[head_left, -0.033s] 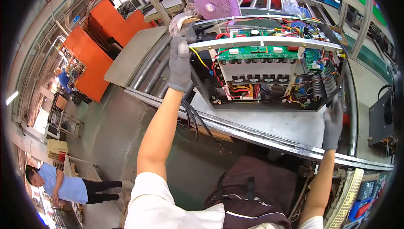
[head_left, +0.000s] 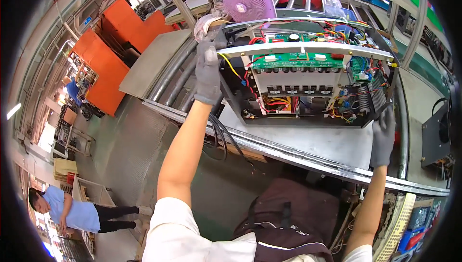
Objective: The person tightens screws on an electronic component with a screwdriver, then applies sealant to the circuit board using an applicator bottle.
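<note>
An uncovered electrical machine chassis (head_left: 298,80) stands on a metal sheet, its black frame crossed by a silver top bar (head_left: 288,48). Inside it I see a green circuit board (head_left: 296,61), coloured wires and a coil (head_left: 363,101). My left hand (head_left: 208,72), in a grey glove, grips the chassis at its upper left end. At the lower right corner, my gloved right hand (head_left: 383,137) holds the side edge, its fingertips partly hidden. Black cables (head_left: 222,134) hang down below the chassis on the left.
Under the chassis lies a metal sheet (head_left: 317,141) on a roller conveyor with a front rail (head_left: 288,156). A purple fan (head_left: 243,4) stands behind. Another dark unit (head_left: 435,134) sits at right. A person in light blue (head_left: 77,209) stands at lower left, beyond the walkway.
The chassis has shifted very slightly to the right. Both my hands have moved with it, the right one a little upward along the corner.
</note>
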`<state>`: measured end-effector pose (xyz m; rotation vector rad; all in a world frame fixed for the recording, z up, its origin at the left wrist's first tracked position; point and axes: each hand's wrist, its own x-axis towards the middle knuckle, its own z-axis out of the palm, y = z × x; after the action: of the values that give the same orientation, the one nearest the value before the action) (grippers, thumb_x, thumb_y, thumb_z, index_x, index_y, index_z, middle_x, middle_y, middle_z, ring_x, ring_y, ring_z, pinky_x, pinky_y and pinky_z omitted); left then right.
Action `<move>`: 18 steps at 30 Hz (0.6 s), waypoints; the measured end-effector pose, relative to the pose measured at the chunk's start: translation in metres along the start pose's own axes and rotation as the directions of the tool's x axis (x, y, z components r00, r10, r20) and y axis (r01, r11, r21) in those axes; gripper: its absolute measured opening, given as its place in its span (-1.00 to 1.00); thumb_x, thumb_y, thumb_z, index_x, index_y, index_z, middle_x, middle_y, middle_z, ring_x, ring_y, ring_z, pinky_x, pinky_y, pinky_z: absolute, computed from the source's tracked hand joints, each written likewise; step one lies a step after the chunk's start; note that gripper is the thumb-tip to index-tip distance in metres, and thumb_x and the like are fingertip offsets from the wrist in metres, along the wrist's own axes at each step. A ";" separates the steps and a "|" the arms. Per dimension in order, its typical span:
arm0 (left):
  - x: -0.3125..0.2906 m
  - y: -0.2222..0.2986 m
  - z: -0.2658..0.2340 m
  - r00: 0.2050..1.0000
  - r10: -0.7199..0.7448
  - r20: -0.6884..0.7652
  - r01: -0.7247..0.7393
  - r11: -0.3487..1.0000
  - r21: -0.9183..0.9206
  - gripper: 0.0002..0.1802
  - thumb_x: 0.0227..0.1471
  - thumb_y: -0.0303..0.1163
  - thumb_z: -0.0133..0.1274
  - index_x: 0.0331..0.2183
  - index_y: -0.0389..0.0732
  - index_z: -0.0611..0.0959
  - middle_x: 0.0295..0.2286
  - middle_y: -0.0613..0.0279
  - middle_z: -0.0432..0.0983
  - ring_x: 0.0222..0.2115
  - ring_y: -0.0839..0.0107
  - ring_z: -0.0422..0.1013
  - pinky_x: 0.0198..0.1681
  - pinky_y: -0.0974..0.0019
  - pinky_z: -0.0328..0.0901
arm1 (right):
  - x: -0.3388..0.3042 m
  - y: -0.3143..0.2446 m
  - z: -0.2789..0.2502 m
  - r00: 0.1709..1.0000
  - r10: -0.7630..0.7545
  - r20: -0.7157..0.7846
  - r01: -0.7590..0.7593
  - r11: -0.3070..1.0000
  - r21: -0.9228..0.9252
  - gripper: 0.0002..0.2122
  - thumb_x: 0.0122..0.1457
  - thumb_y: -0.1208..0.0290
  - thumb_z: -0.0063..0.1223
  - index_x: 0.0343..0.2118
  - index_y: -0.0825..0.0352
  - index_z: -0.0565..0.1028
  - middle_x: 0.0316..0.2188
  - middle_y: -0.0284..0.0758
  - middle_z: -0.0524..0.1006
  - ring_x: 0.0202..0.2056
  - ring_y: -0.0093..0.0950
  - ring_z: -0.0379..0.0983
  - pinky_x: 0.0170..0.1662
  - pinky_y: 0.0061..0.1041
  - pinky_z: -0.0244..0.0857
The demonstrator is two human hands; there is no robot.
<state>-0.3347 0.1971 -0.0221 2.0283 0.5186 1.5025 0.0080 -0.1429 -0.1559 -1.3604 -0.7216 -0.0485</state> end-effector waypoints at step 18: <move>0.003 -0.002 0.020 0.994 -0.008 -0.107 -0.010 0.986 -0.169 -0.58 0.28 -0.14 -0.24 -0.15 -0.29 0.52 -0.22 0.20 0.49 -0.19 0.40 0.40 -0.04 0.29 0.28 | 0.063 0.010 0.006 0.989 0.114 -0.097 -0.149 0.677 -0.721 -0.49 -0.06 0.24 0.23 -0.05 0.42 0.45 -0.14 0.01 0.50 -0.10 -0.10 0.44 -0.01 -0.30 0.31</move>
<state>-0.3151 0.1960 -0.0255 1.8266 0.4172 1.6057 0.0591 -0.1123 -0.1330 -2.1774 -0.5758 -0.2785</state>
